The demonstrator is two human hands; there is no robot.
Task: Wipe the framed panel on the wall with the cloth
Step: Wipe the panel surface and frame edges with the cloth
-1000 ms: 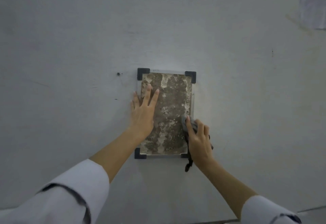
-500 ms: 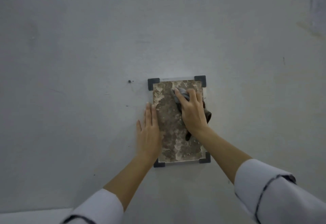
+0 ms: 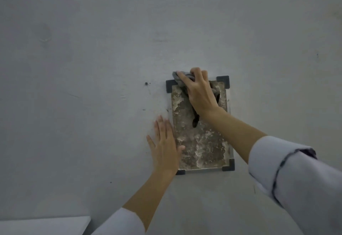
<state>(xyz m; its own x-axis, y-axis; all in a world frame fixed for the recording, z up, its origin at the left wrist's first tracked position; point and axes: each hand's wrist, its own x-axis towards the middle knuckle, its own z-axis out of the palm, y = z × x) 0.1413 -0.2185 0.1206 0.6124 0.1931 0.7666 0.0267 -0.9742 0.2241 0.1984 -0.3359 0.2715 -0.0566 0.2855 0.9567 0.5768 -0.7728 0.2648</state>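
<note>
A framed panel (image 3: 203, 142) with a mottled brown-and-white face and dark corner brackets hangs on the grey wall. My right hand (image 3: 199, 91) grips a bunched grey cloth (image 3: 178, 78) and presses it against the panel's top edge, near the upper left bracket. A dark tail of the cloth hangs down below my wrist. My left hand (image 3: 164, 145) lies flat with straight fingers on the wall along the panel's lower left edge, its thumb on the panel face.
The grey wall (image 3: 92, 68) fills the view, with a small screw (image 3: 146, 83) left of the panel. A pale flat surface (image 3: 42, 225) shows at the bottom left corner.
My right hand with the cloth swept from the panel's lower right up to its top edge. My left hand slid down from the upper left to the lower left edge.
</note>
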